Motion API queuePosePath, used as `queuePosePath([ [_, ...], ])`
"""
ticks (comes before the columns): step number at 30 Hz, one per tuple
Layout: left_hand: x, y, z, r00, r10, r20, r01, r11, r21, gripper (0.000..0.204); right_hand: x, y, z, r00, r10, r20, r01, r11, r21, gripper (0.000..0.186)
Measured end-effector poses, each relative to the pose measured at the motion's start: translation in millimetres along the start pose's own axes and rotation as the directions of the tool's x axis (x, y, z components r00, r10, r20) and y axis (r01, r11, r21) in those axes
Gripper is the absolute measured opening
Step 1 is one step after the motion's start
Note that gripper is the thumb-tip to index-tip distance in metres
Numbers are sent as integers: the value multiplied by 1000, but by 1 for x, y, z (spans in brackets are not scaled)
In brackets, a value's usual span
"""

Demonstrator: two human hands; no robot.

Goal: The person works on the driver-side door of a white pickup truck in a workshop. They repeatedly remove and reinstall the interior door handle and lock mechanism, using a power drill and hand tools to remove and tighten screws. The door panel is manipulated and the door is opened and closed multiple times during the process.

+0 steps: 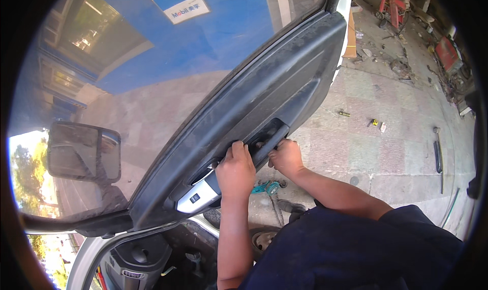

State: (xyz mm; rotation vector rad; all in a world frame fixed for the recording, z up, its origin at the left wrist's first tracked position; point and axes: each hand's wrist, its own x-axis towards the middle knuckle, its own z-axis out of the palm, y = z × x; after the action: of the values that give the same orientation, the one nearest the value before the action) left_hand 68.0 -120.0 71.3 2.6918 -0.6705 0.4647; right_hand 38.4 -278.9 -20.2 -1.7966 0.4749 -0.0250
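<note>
A black door panel (213,117) with a window above it runs diagonally across the view. Over its armrest curl the fingers of my left hand (236,170), closed beside a silver switch plate (199,196). My right hand (286,158) is closed at the outer side of the black pull handle (274,139), its fingers bent against the edge. Both fingertips are partly hidden, so any small thing in them cannot be made out. Between the hands, the handle's recess shows dark.
A side mirror (84,151) shows through the window. Below lies the vehicle's cab interior (137,259). On the floor are a teal tool (269,187), a yellow tape measure (374,122) and a long dark-handled tool (438,156). Red equipment (394,7) stands farther off.
</note>
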Motion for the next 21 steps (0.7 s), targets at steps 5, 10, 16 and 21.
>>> queuePosePath([
  [5,15,2,7,973,200,113,-229,885,405,30,5,4,-2,999,-14,45,17,997,-79,15],
  [10,29,3,6,943,212,255,-315,812,491,36,4,8,-7,991,-99,86,99,995,1,20],
  [16,37,13,4,941,132,311,-289,789,542,41,-4,13,-21,913,28,407,-235,852,468,21],
  [21,37,16,3,946,101,307,-264,790,554,46,-13,13,-28,761,1,649,-518,603,607,28],
])
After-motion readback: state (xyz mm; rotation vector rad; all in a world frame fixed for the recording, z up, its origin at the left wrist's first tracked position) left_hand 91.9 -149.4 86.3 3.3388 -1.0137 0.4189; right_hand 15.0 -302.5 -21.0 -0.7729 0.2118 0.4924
